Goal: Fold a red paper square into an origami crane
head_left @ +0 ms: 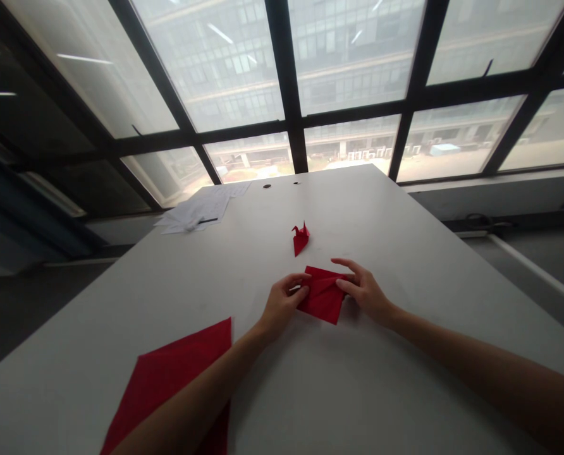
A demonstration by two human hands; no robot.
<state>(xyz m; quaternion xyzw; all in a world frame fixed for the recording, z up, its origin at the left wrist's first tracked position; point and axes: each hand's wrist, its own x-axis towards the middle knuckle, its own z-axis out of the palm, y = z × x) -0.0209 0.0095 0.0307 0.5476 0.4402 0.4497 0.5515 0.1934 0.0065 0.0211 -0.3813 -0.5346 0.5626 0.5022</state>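
A folded square of red paper (324, 298) is held between both hands, over the middle of the white table. My left hand (284, 298) pinches its left edge, thumb on top. On the opposite side my right hand (363, 291) grips the right edge between thumb and fingers, the index finger lifted away from the sheet. A crease or loose flap runs across the paper toward the right thumb. Just beyond it stands a small red origami crane (301, 239), touched by neither hand.
Larger red paper (177, 360) lies at the front left, partly under my left forearm. White printed sheets (201, 208) with a dark pen (208, 220) rest at the table's far left. Past the far edge of the table (263, 221) are tall black-framed windows (348, 57).
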